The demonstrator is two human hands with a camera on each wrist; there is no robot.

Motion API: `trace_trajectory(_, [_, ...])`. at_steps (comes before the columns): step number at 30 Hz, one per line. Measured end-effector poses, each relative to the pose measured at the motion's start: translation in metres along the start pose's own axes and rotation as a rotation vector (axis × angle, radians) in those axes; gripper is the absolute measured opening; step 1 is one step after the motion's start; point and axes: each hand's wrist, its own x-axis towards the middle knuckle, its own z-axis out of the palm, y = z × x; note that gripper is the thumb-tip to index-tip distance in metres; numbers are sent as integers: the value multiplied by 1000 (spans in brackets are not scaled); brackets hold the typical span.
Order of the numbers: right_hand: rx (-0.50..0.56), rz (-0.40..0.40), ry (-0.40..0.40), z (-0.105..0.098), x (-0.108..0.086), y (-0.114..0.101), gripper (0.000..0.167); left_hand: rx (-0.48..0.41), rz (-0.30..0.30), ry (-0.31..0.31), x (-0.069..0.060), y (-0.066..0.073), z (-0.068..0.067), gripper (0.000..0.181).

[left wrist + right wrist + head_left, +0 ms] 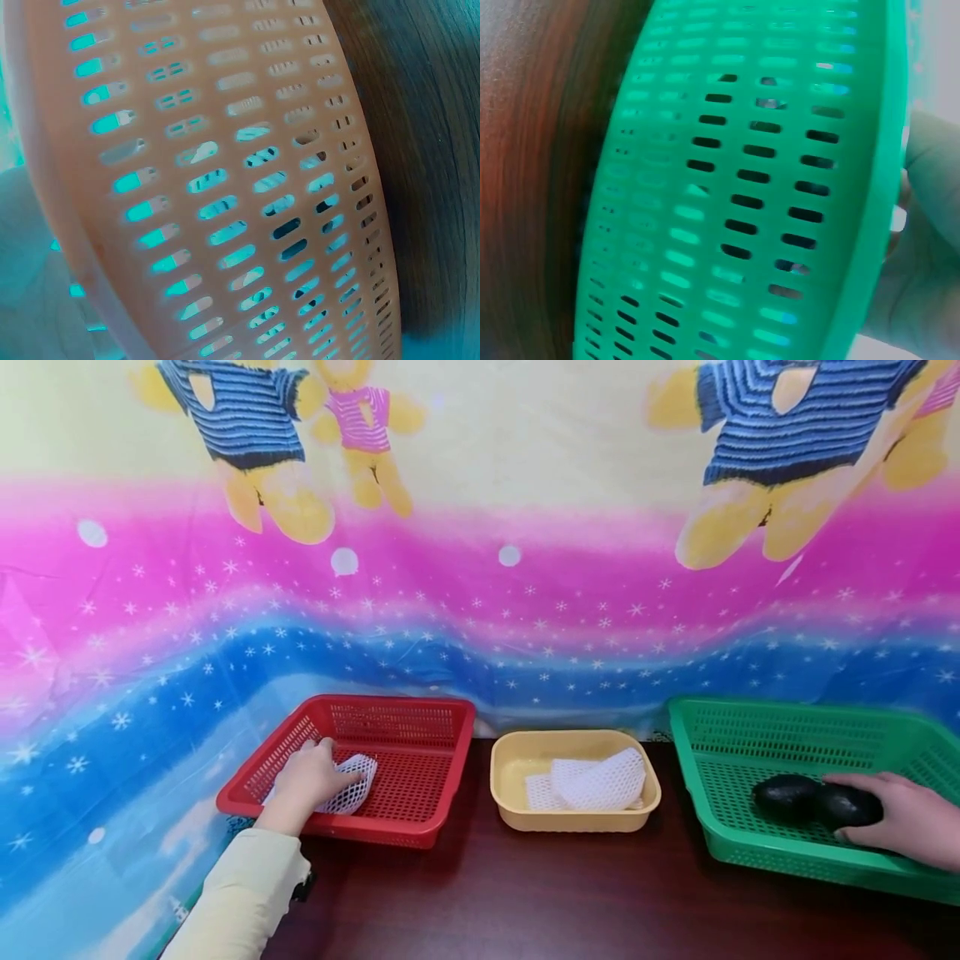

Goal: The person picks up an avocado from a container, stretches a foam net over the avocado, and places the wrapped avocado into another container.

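Observation:
In the head view my left hand (311, 777) reaches into the red basket (427, 835). It grips a white foam net (358, 781), whose ends stick out on both sides of the hand; what the net wraps cannot be made out. On the right, my right hand (907, 818) holds the right end of a glossy black eggplant (787, 799) low inside the green basket (720, 843). The eggplant narrows midway, and I cannot tell whether it is one piece or two. Basket walls mostly hide both hands' work in the wrist views.
Between the baskets stands a cream tray (510, 814) with white foam nets (600, 781) lying in it. All three containers are on a dark brown table (525, 893). A printed cloth (480, 568) hangs right behind them.

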Motion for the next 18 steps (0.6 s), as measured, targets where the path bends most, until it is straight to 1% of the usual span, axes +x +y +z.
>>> trace_trajectory(3, [16,2,50,-6,-1,-5,76,-29,14,-1,1,1,-1,85])
trace_trajectory(5, [33,-2,73,-9,-1,-10,81,-51,19,3,1,2,-2,83])
trace_trajectory(9, [58,-21,143,-13,-2,-18,88,-96,31,35,0,4,-3,79])
trace_trajectory(13, [80,-37,204,-14,-2,-27,84,-144,56,57,-1,7,-5,80])
trace_trajectory(18, [89,-49,254,-17,-3,-40,82,-204,81,55,-3,19,-11,79])
